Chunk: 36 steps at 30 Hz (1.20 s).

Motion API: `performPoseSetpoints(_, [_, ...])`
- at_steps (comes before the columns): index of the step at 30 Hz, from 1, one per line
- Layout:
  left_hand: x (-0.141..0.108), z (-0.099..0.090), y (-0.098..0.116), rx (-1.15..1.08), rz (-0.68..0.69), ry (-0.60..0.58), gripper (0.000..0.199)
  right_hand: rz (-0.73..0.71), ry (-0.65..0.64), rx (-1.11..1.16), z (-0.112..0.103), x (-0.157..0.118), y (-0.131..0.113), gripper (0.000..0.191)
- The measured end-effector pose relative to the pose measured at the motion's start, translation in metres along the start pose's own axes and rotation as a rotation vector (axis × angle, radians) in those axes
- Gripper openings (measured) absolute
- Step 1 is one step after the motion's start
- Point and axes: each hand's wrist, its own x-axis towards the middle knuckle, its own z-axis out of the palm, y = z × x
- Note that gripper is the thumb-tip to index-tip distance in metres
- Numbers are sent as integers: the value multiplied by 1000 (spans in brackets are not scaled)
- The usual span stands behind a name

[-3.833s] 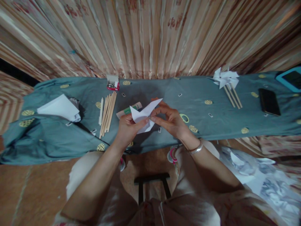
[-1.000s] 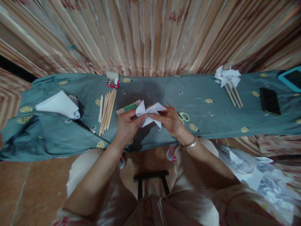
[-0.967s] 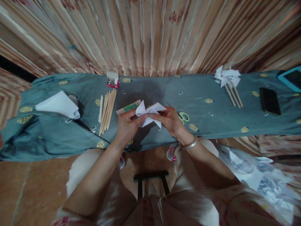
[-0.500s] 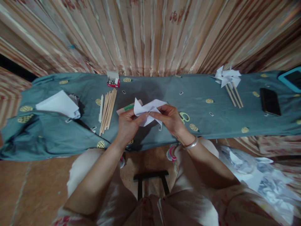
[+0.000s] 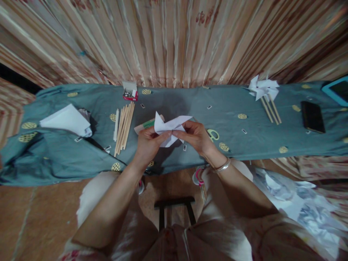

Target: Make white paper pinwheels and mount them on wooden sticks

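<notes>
A white paper pinwheel (image 5: 170, 125) is held above the middle of the cloth-covered table. My left hand (image 5: 149, 143) grips its left side, thumb near the centre. From the right, my right hand (image 5: 196, 137) pinches it, and both thumb tips meet near the pinwheel's middle. Whatever lies between the thumbs is too small to tell. Behind the pinwheel, a pink and green card (image 5: 148, 124) lies partly covered. Green scissors handles (image 5: 213, 135) show beside my right hand.
Several wooden sticks (image 5: 125, 127), a white stick (image 5: 116, 125), an open red box of pins (image 5: 130, 94) and folded white paper (image 5: 67, 121) are on the left. Finished pinwheels (image 5: 263, 88), a phone (image 5: 312, 116) and a blue-framed device (image 5: 337, 90) are on the right.
The pinwheel has tilted slightly between my hands, and its lower right blade sits less exposed under my right thumb. Both hands keep their hold.
</notes>
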Motion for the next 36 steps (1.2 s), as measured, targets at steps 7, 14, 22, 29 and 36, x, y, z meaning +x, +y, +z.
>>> performPoseSetpoints(7, [0,1,1,-42,-45,-8,36,44,-5,-46,-2,0,0,37])
performPoseSetpoints(14, [0,0,0,-47,-57,-11,34,43,-11,0,0,0,3,35])
performPoseSetpoints(22, [3,0,-5,-67,-60,15,35,66,1,41,2,0,6,34])
performPoseSetpoints(29, [3,-1,-7,-84,-93,6,36,94,20,-5,1,1,10,36])
performPoseSetpoints(36, [2,1,-4,-94,-98,21,34,93,44,11,2,2,17,33])
